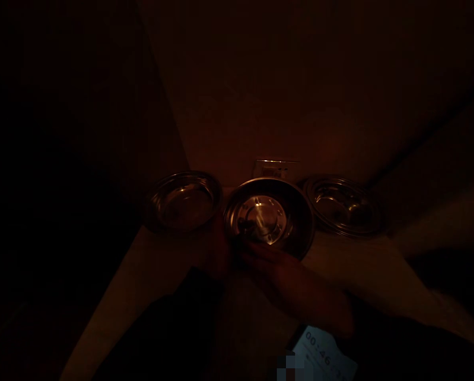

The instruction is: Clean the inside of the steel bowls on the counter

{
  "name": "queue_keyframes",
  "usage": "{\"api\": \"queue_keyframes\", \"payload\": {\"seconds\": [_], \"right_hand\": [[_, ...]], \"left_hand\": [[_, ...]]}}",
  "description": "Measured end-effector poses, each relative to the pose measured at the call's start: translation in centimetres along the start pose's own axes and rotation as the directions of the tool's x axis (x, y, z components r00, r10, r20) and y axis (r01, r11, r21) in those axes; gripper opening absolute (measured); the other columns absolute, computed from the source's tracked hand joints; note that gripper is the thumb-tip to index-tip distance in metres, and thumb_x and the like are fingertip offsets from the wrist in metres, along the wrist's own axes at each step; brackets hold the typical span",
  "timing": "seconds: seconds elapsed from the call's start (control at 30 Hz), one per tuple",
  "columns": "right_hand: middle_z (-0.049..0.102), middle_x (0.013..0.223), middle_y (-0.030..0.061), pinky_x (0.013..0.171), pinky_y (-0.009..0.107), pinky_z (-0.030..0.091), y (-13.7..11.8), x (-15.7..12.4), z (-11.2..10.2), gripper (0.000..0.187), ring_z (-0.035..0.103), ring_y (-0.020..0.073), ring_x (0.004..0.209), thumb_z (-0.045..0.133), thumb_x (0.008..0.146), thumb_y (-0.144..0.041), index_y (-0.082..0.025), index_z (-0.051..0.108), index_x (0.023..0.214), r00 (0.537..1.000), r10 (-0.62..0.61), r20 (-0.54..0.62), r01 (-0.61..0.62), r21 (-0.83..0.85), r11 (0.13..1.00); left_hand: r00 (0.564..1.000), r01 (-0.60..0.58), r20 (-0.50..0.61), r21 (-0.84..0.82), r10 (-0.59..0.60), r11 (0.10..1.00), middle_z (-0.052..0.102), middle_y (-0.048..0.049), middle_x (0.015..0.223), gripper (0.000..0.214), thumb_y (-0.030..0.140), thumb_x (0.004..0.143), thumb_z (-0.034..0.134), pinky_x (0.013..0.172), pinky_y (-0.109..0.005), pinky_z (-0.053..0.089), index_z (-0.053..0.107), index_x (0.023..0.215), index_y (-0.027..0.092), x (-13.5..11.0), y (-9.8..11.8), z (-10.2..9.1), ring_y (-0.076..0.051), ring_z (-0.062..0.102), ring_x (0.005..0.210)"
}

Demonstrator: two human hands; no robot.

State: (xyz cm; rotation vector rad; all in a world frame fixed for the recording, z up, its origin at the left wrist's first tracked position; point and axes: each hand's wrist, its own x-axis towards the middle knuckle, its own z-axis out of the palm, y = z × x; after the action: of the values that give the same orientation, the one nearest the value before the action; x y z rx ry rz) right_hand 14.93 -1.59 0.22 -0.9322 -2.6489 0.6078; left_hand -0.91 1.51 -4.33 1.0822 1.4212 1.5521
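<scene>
The light is very dim. A shiny round metal bowl stands in the middle, its inside facing me. My left hand is at the bowl's near left side and seems to grip its rim; its fingers are mostly lost in shadow. Across the bowl's near edge lies my right hand, with its fingers stretched out to the left. Whether the right fingertips touch the inner wall or the left hand is too dark to see.
A metal dish sits on the left of the pale table, and another metal dish on the right. A lit phone showing a timer is below my right forearm. Behind the bowl, a socket plate is on the wall.
</scene>
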Motion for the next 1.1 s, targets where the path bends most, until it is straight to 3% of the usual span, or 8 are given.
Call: {"api": "queue_keyframes", "payload": {"seconds": [0.23,0.37,0.5,0.67,0.73,0.8,0.97,1.1], "right_hand": [[0.046,0.145,0.017,0.098,0.049,0.05,1.0,-3.3,-0.6,0.051,0.051,0.032,0.126,0.049,0.091,-0.007,-0.019,0.048,0.14,0.998,0.011,0.054,0.006,-0.312,0.95],[0.048,0.143,0.0192,0.104,0.048,0.045,0.0,-1.7,0.2,0.045,0.048,0.0309,0.129,0.045,0.094,-0.014,-0.01,0.048,0.138,0.999,-0.006,0.038,0.015,-0.218,0.976],[0.037,0.15,0.0224,0.11,0.045,0.038,-1.2,0.8,1.1,0.049,0.035,0.0292,0.138,0.042,0.095,-0.015,-0.002,0.04,0.142,0.998,-0.03,-0.049,0.024,-0.115,0.993],[0.033,0.152,0.0225,0.108,0.046,0.04,-0.4,0.3,1.1,0.055,0.036,0.0319,0.137,0.044,0.091,-0.007,-0.003,0.034,0.146,0.996,-0.089,0.031,0.094,-0.224,0.97],[0.037,0.15,0.0211,0.105,0.047,0.044,0.4,-1.0,0.5,0.057,0.043,0.0327,0.133,0.046,0.089,-0.005,-0.006,0.036,0.145,0.991,-0.109,0.08,0.127,-0.281,0.951],[0.044,0.146,0.0177,0.098,0.048,0.05,1.3,-2.3,-0.1,0.059,0.05,0.0325,0.127,0.047,0.087,-0.003,-0.011,0.038,0.145,0.989,-0.1,0.113,0.134,-0.344,0.929],[0.044,0.147,0.0136,0.1,0.048,0.049,2.6,-4.0,-0.7,0.058,0.05,0.0302,0.127,0.05,0.089,-0.005,-0.017,0.039,0.145,0.986,-0.128,0.106,0.163,-0.452,0.877],[0.046,0.145,0.0165,0.098,0.047,0.051,2.7,-4.1,-0.3,0.059,0.051,0.0315,0.125,0.049,0.086,0.0,-0.012,0.04,0.143,0.983,-0.162,0.088,0.184,-0.506,0.843]], "left_hand": [[0.999,0.016,0.036,-0.073,-0.013,0.997,0.073,-0.0043,0.102,0.03,0.033,0.093,0.038,0.103,-0.038,0.045,0.063,0.102,0.02,-0.6,2.3,0.5,-0.021,0.063,0.109],[0.993,0.11,-0.028,-0.02,-0.111,0.994,0.071,-0.0058,0.107,0.031,0.025,0.093,0.034,0.109,-0.038,0.038,0.063,0.097,0.017,-0.4,2.2,0.7,-0.02,0.063,0.109],[0.988,0.153,-0.031,-0.014,-0.154,0.988,0.07,-0.0046,0.112,0.032,0.033,0.094,0.035,0.114,-0.039,0.032,0.063,0.104,0.02,0.0,0.9,0.1,-0.021,0.055,0.123],[0.997,0.082,0.012,-0.017,-0.081,0.997,0.065,-0.005,0.126,0.029,0.036,0.092,0.042,0.113,-0.036,0.032,0.062,0.109,0.023,0.1,0.9,-0.1,-0.022,0.051,0.127],[0.994,0.105,-0.006,-0.058,-0.105,0.993,0.068,-0.0071,0.118,0.04,0.037,0.096,0.029,0.111,-0.039,0.034,0.063,0.104,0.018,0.0,1.6,0.2,-0.022,0.057,0.119],[0.993,0.115,0.013,-0.073,-0.114,0.991,0.07,-0.0073,0.111,0.037,0.034,0.095,0.031,0.109,-0.039,0.036,0.063,0.103,0.016,0.0,2.1,0.4,-0.022,0.059,0.113],[0.999,0.029,0.041,-0.077,-0.026,0.997,0.068,-0.0059,0.115,0.033,0.034,0.094,0.036,0.108,-0.038,0.035,0.062,0.106,0.017,0.4,1.6,0.5,-0.021,0.059,0.112],[0.998,-0.007,0.065,-0.118,0.014,0.993,0.068,-0.0045,0.116,0.035,0.035,0.095,0.034,0.107,-0.037,0.036,0.062,0.109,0.018,0.5,1.3,0.6,-0.019,0.058,0.113]]}}
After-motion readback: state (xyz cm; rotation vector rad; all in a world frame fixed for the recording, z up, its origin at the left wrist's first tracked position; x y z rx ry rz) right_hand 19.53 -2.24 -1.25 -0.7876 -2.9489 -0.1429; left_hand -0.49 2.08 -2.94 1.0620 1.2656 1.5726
